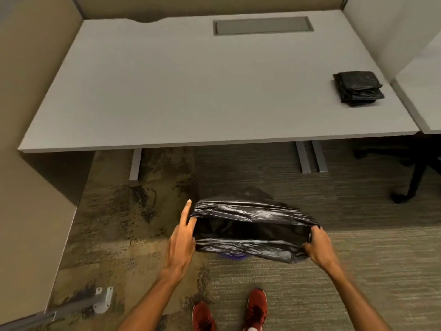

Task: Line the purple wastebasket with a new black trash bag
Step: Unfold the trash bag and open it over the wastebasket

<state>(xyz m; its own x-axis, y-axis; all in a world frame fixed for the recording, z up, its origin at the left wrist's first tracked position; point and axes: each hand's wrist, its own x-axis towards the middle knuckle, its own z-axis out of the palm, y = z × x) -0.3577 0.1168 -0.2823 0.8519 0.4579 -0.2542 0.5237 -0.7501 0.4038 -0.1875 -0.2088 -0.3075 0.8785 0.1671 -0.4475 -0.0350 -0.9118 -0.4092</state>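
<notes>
A black trash bag [250, 216] is draped over the purple wastebasket [231, 255] on the carpet, its mouth spread open. Only a small purple sliver of the basket shows under the bag's near edge. My left hand [182, 237] rests flat against the bag's left side, fingers extended, index finger pointing up. My right hand [318, 246] pinches the bag's right edge with its fingers curled into the plastic.
A grey desk [191, 91] stands just beyond the basket, with a stack of folded black bags [358, 88] at its right. Desk legs [310, 158] and a black chair base [415, 173] lie right. My red shoes [256, 306] stand below; a partition wall [31, 163] runs left.
</notes>
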